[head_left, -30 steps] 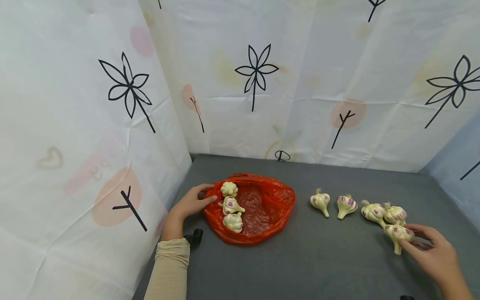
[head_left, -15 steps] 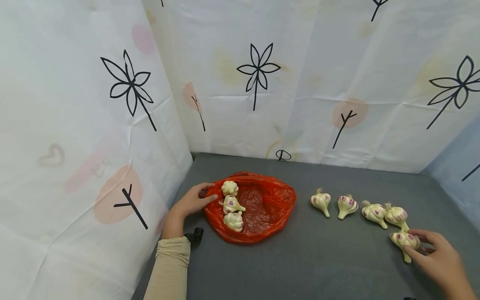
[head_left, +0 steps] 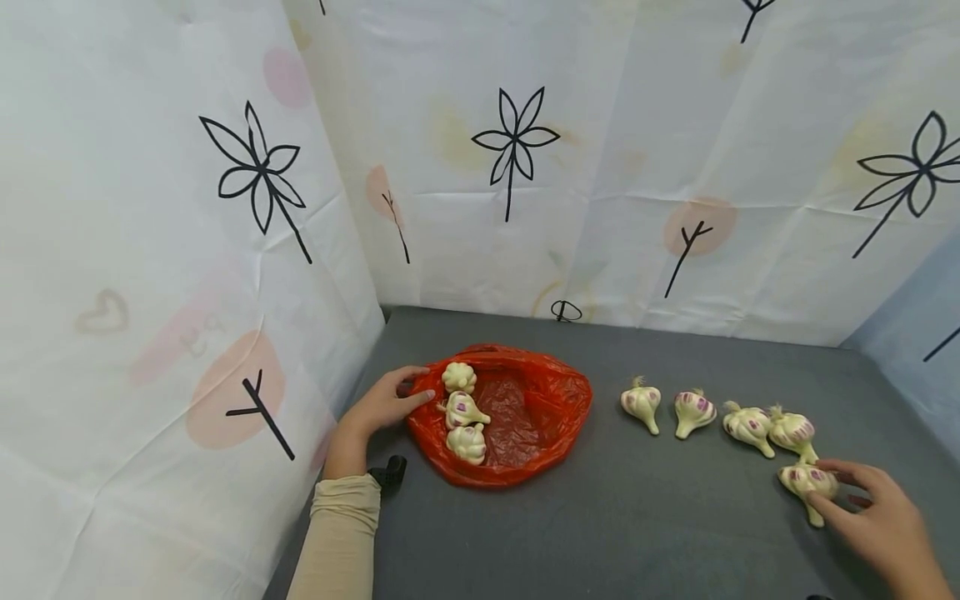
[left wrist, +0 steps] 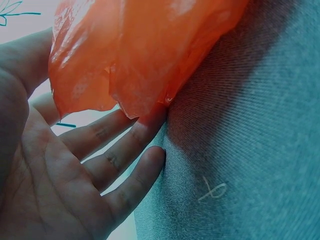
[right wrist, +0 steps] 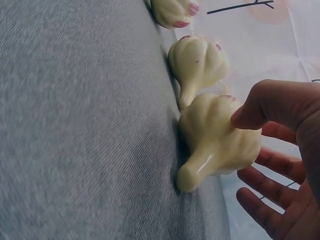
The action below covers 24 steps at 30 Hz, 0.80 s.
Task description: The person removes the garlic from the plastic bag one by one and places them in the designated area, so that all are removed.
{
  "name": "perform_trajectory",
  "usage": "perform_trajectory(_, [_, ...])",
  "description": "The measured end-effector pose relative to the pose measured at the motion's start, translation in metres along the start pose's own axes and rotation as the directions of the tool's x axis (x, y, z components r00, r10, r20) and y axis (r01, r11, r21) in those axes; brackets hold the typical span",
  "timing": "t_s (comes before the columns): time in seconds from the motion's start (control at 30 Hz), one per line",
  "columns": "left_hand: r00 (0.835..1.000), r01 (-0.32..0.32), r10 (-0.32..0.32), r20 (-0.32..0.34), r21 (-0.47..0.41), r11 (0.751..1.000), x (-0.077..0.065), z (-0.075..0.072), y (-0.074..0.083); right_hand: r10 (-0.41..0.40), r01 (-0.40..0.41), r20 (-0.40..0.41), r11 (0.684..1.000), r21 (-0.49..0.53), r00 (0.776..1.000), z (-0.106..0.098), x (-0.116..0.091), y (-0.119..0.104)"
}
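At the left, my left hand (head_left: 384,404) holds the near-left rim of a red plastic bag (head_left: 517,479), thumb over the edge and fingers outside it. In the left wrist view the bag's wall (left wrist: 150,45) covers the thumb tip and part of the fingers. Three garlic bulbs (head_left: 467,408) sit in a column inside the bag's left part. Far to the right, my right hand (head_left: 877,508) grips a garlic bulb (head_left: 802,482) by its rounded end. The right wrist view shows the thumb (right wrist: 250,112) on that bulb, its stem pointing down at the cloth.
Behind the gripped bulb lie two garlic bulbs close together, a left one (head_left: 746,427) and a right one (head_left: 792,430). Two more, one bulb (head_left: 641,403) and another (head_left: 692,412), lie toward the bag. A patterned white curtain (head_left: 585,233) borders the grey table (head_left: 600,533).
My right hand has shifted the gripped garlic bulb slightly right and nearer, away from the left bulb behind it. It has barely moved in the last half second. The left hand stays on the bag.
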State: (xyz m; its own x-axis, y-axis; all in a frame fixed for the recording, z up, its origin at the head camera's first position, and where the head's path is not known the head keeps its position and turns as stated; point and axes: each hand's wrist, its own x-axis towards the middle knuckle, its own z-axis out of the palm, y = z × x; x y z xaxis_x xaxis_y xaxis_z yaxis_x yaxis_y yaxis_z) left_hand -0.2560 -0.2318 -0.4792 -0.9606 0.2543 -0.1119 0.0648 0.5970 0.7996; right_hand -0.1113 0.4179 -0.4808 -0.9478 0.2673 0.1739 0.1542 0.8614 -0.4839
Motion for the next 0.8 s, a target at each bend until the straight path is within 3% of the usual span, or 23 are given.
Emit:
perform_trajectory(0.37, [1.0,0.003,-0.003,0.008,0.001,1.0,-0.001,0.001,-0.001,-0.059,0.059,-0.041,0.998,0.012,0.997,-0.003,0.003,-0.013])
perform_trajectory(0.6, [1.0,0.001,-0.001,0.0,0.001,1.0,-0.001,0.0,-0.003,-0.157,0.16,-0.068,0.986,0.044,0.985,-0.004,0.012,-0.033])
perform_trajectory(0.8, [1.0,0.0,0.0,0.006,0.002,1.0,0.0,-0.001,-0.001,-0.228,0.231,-0.046,0.968,0.099,0.973,0.0,0.019,-0.053])
